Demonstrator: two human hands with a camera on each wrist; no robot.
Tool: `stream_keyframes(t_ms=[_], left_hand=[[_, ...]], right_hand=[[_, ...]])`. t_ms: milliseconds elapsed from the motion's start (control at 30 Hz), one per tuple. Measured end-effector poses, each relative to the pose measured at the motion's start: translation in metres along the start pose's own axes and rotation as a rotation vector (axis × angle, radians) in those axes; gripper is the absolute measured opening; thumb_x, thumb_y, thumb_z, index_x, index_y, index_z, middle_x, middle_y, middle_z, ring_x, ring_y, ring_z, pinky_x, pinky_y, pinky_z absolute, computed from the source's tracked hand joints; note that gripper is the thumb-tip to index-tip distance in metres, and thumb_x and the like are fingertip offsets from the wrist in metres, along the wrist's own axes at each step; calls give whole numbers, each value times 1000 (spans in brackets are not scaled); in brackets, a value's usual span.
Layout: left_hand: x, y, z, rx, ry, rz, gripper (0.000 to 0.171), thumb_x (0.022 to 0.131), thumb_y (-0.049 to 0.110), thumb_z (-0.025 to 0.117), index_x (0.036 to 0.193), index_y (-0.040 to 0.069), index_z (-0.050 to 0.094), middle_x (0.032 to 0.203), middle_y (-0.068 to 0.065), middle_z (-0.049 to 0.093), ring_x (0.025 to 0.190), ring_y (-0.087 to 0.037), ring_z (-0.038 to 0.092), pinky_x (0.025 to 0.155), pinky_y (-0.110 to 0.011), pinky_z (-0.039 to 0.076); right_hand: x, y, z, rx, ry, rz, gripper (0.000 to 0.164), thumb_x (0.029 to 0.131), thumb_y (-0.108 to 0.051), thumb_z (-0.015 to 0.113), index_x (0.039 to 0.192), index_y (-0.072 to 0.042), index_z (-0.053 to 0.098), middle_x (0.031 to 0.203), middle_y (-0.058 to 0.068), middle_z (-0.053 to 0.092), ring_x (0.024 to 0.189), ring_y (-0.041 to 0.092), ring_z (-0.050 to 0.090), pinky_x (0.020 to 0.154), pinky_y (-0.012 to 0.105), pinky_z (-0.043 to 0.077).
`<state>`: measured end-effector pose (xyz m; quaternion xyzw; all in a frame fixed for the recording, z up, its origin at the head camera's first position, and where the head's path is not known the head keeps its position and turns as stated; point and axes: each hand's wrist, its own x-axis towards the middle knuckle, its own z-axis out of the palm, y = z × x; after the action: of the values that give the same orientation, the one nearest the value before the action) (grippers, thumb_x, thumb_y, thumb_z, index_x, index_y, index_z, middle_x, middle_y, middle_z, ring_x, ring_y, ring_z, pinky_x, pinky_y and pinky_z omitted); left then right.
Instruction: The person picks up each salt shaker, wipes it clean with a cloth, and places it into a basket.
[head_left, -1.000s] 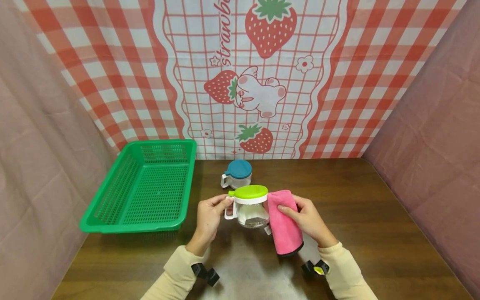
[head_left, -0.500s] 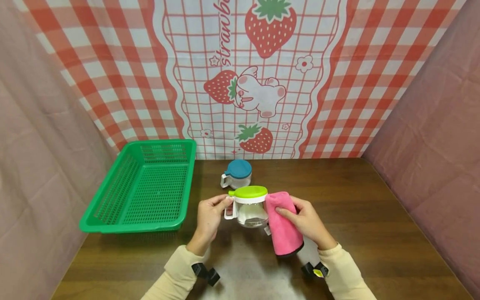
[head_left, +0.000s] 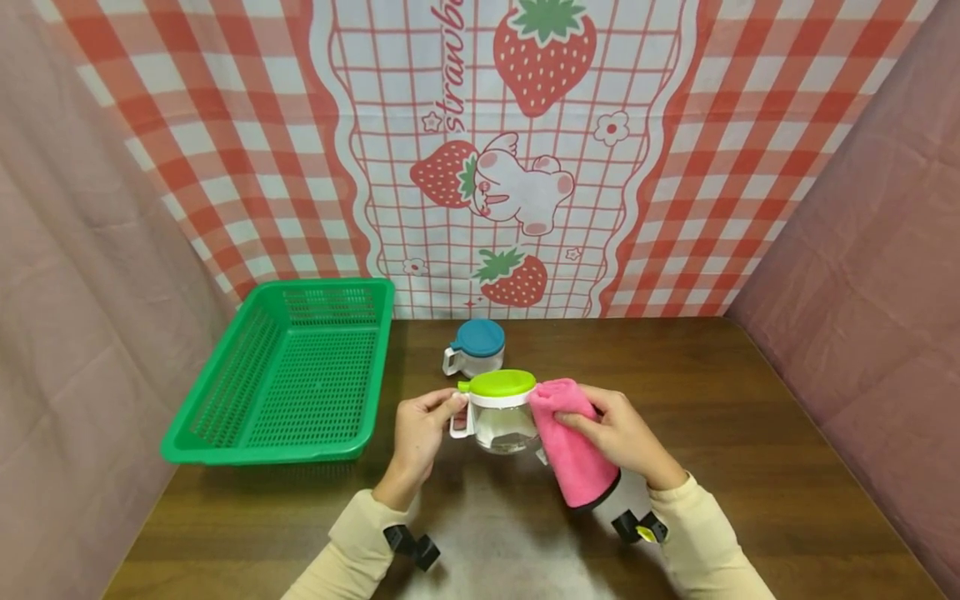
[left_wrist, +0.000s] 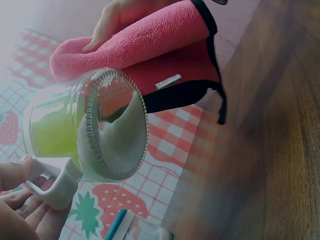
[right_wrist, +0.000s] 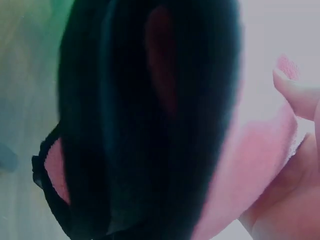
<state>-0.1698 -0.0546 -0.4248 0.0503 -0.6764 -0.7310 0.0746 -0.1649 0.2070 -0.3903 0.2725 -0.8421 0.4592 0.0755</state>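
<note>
A clear glass seasoning jar with a lime-green lid and white collar is held up over the table. My left hand pinches its white handle between thumb and fingers. In the left wrist view a white substance shows through the jar's base. My right hand grips a folded pink cloth with black edging, thumb on the near face. The cloth's upper end meets the jar's right side, just below the collar. In the right wrist view the black edging blurs across the middle, hiding most of the jar.
A second jar with a blue lid and white handle stands on the wooden table behind the held one. At the left sits a green plastic basket. A strawberry-print cloth hangs along the back edge.
My right hand has shifted slightly right, and the lower end of the pink cloth has swung right, tilting it more. The left hand and jar stay nearly in place.
</note>
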Motion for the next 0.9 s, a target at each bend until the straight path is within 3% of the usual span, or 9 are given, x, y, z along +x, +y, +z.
stream_keyframes(t_ms=[233,467,700,900], left_hand=[[-1,1,1,22,-4,18,19,85,3,71,99,-10,73,94,-24,72,66,-8,65,63,-22,56],[-1,-2,0,48,-15,47,19,84,2,72,97,-11,73,90,-26,72,66,-14,66,62,-23,56],[-2,-2,0,50,-24,65,19,84,2,72,98,-12,72,87,-26,72,63,-11,65,60,-19,55],[-3,-2,0,94,-32,103,19,83,3,74,97,-9,73,83,-25,71,62,-7,61,60,-17,53]], right_hand=[[11,0,-13,-87,-1,-102,22,83,2,72,105,-2,71,99,13,72,81,-1,58,65,20,51],[25,-3,-23,-198,12,-60,37,82,-7,75,118,-5,67,109,11,72,88,6,62,70,21,52],[32,-6,-29,-281,8,-115,37,81,0,74,118,-5,69,112,9,72,99,21,67,82,36,57],[33,-9,-32,-376,21,-177,37,78,0,76,114,-3,70,102,9,74,91,23,68,77,43,56]])
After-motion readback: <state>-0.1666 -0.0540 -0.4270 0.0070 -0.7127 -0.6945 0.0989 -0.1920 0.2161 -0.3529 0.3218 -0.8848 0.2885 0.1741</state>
